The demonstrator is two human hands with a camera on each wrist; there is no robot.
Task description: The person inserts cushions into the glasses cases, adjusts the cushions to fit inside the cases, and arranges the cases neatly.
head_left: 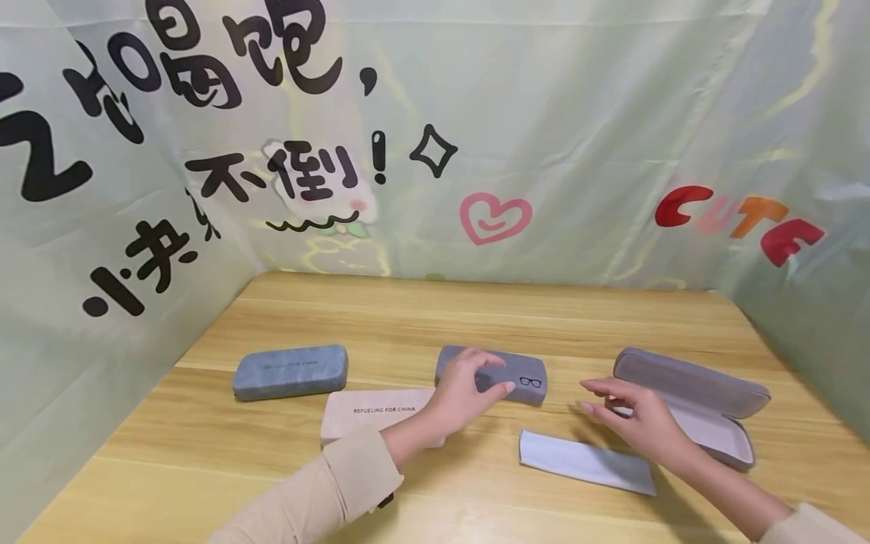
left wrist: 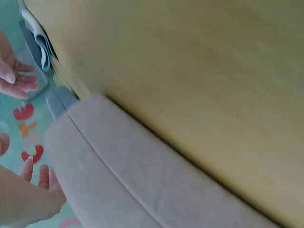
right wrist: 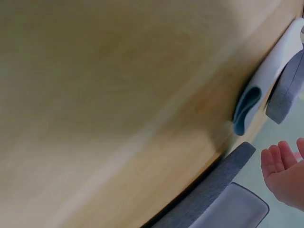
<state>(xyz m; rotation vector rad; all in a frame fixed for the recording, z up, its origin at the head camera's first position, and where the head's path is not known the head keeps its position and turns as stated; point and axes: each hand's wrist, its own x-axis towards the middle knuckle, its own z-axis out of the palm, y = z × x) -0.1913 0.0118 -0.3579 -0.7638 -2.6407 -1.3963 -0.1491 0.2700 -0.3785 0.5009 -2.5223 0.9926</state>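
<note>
In the head view my left hand is over the left part of a closed grey-purple glasses case with a small glasses print. Its fingers and thumb are spread apart with nothing between them. My right hand hovers in front of an open glasses case, fingers loosely bent and holding nothing. A folded light-blue cloth lies on the table below and left of the right hand. Under my left forearm, partly hidden, is a pale pink glasses case; it looms large in the left wrist view.
A closed blue glasses case sits at the left of the wooden table. Printed fabric walls enclose the table at the back and both sides.
</note>
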